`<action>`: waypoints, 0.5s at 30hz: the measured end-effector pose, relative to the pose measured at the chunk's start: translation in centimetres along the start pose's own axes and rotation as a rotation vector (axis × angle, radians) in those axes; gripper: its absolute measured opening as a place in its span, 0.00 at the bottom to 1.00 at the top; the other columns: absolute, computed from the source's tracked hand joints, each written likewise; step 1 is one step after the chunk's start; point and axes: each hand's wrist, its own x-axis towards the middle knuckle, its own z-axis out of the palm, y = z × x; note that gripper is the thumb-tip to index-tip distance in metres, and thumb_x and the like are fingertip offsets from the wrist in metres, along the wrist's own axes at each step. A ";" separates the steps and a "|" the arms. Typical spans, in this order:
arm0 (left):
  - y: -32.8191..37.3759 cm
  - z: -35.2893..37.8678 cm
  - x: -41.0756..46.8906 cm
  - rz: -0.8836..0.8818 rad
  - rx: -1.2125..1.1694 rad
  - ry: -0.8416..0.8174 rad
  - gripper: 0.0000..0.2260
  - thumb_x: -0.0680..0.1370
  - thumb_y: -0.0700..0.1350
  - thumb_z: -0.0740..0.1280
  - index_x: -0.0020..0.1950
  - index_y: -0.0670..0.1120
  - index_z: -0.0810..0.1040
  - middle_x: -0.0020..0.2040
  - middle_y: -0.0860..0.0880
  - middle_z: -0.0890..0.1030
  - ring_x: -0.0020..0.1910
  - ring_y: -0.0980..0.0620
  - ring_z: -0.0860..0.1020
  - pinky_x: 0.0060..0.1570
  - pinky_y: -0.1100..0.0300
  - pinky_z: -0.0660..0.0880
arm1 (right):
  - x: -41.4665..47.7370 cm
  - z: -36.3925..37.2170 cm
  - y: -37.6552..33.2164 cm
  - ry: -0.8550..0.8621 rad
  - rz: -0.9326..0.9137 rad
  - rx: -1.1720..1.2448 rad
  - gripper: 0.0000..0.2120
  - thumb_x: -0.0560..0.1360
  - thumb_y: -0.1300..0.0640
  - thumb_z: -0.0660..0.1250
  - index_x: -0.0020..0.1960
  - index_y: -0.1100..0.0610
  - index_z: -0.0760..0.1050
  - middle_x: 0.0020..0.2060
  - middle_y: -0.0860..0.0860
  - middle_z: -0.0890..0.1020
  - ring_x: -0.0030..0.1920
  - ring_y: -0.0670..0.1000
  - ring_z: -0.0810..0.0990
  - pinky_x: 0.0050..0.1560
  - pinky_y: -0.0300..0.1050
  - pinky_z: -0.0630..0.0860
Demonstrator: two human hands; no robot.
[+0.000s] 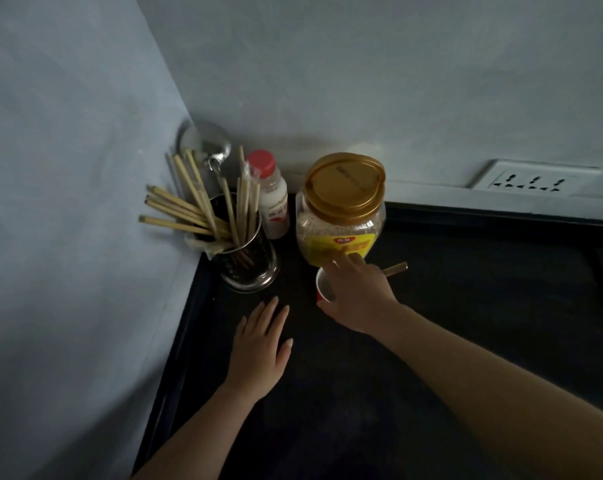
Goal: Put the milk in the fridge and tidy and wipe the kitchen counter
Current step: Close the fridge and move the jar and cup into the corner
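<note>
Left hand grip flat on counter, right hand grip spread over cup, fingertips at jar

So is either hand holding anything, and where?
Left hand lies flat, holding nothing. Right hand reaches over the cup, fingers straight at the jar; no hold visible.

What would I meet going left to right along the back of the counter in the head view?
In order: metal utensil holder full of chopsticks → red-capped milk bottle → gold-lidded grain jar → wall socket. The red cup is left out, since the right hand overlaps it.
</note>
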 end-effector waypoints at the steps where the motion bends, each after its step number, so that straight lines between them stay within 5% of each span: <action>1: 0.0 0.1 0.0 -0.005 0.002 -0.007 0.25 0.77 0.56 0.52 0.73 0.51 0.61 0.75 0.47 0.63 0.73 0.46 0.61 0.67 0.45 0.61 | 0.2 0.2 -0.2 0.005 -0.013 -0.019 0.30 0.71 0.43 0.66 0.68 0.52 0.61 0.66 0.52 0.67 0.63 0.56 0.69 0.56 0.54 0.73; 8: -0.1 0.2 0.0 0.002 -0.007 -0.011 0.25 0.77 0.57 0.51 0.73 0.52 0.60 0.75 0.47 0.62 0.74 0.46 0.60 0.68 0.46 0.57 | 0.2 -0.5 -1.0 -0.032 -0.029 -0.045 0.34 0.71 0.43 0.67 0.71 0.53 0.58 0.69 0.53 0.65 0.68 0.56 0.64 0.61 0.55 0.69; 15: 0.2 -0.1 0.1 -0.018 -0.055 -0.014 0.25 0.77 0.54 0.58 0.73 0.51 0.61 0.75 0.47 0.61 0.74 0.45 0.59 0.69 0.42 0.61 | -2.1 -5.4 2.0 0.190 0.051 0.128 0.22 0.72 0.47 0.68 0.64 0.47 0.68 0.62 0.47 0.74 0.58 0.50 0.74 0.50 0.45 0.74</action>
